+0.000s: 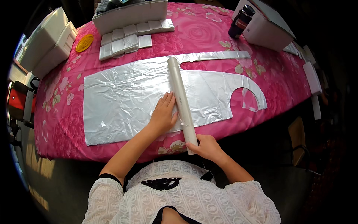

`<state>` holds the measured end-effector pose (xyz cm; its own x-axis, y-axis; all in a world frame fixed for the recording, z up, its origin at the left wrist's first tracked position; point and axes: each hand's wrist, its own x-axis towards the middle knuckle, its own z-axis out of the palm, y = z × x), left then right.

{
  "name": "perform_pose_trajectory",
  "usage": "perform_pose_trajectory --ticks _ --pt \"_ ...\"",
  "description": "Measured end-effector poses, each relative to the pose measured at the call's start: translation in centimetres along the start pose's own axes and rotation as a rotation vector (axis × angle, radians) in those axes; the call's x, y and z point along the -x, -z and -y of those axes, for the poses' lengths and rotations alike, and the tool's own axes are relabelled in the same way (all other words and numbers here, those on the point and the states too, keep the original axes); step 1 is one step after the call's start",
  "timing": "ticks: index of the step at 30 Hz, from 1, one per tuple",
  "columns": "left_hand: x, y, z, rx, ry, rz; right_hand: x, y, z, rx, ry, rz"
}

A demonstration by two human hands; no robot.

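The left hand [163, 114] lies flat, fingers together, on the silver plastic sheet [123, 100] just beside the white roll [181, 99]. The right hand [207, 146] grips the roll's near end, fingers curled around it. The roll lies across the sheet on the pink floral tablecloth [201, 33] (small folded silver packets [126, 39] lie beyond).
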<state>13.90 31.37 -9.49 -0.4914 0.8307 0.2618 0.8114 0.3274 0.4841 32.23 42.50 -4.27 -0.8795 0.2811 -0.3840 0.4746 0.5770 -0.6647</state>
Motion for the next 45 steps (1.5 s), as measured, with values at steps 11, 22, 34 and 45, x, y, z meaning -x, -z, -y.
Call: perform_pose_trajectory --ticks 11,22,34,45 --pt "0.5 1.3 -0.2 -0.142 -0.049 0.166 -11.7 6.1 3.2 0.082 0.054 0.042" --pt "0.3 1.7 -0.4 -0.113 -0.046 0.213 -26.6 8.3 4.9 -1.331 -0.113 -0.183" --pt "0.5 2.6 -0.5 0.052 -0.094 0.126 -22.9 -1.4 21.8 -0.195 0.814 -0.194" --pt "1.0 3.7 0.5 0.033 -0.125 -0.015 -13.6 -6.2 18.3 -0.142 1.066 0.178"
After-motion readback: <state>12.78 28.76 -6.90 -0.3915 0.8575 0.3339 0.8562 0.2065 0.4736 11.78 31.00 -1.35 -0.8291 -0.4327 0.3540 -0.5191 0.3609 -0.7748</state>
